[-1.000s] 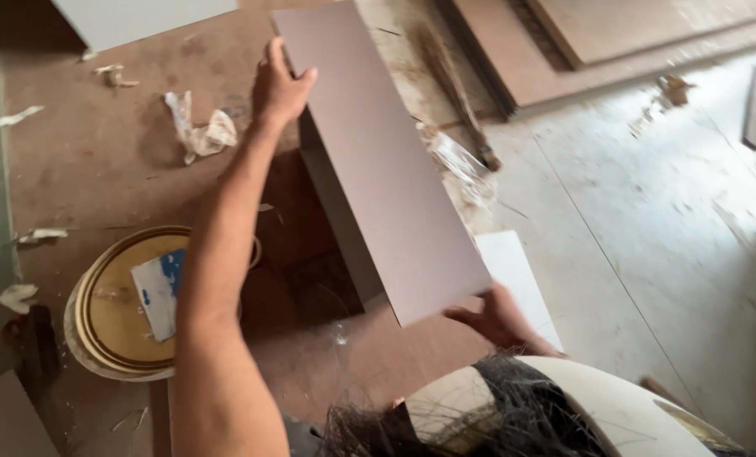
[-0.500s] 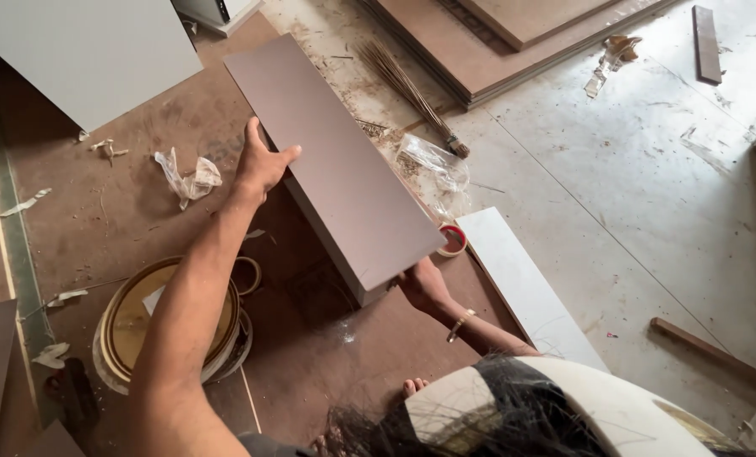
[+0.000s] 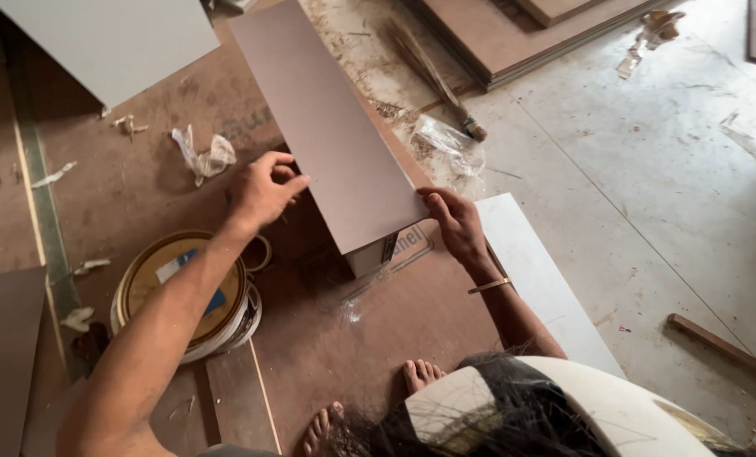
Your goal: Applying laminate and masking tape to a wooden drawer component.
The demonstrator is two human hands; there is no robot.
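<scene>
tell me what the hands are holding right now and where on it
Both hold the long brown panel near its near end: the left hand with fingers at its left long edge, the right hand at the near right corner.

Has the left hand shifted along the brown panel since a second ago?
Yes. The left hand has come from the brown panel's far end down its left edge, nearer the round tin.

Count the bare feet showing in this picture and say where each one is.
2. One foot shows its toes beside the white rounded object; the other foot is at the bottom edge, left of it. Both are partly hidden.
</scene>
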